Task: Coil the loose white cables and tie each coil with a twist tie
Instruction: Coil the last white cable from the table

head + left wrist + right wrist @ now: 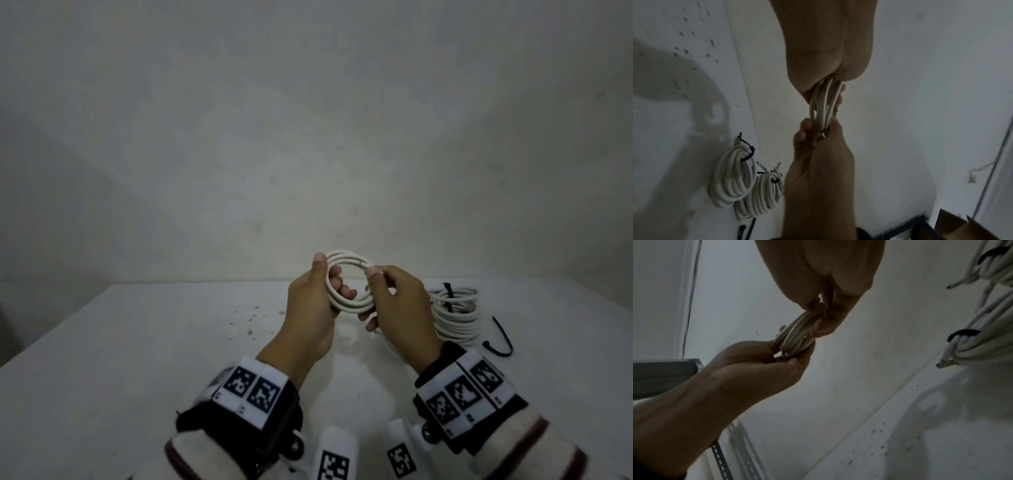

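Note:
Above the table I hold a small coil of white cable (347, 301) upright between both hands. My left hand (322, 284) grips its left side, thumb over the top and fingers through the loop. My right hand (376, 294) pinches the right side, fingertips near the cable's end. The left wrist view shows the coil's strands (824, 104) bunched between my left hand (818, 87) and right hand (818, 129). In the right wrist view the coil (795, 335) sits between my right fingers (824, 321) and left hand (789, 356). A loose black twist tie (503, 339) lies on the table at the right.
Two finished white coils (455, 315) bound with black ties lie on the white table (137, 342) just right of my right hand; the left wrist view shows them as coil (731, 175) and coil (764, 194). A plain wall stands behind the table. Dark specks mark the tabletop.

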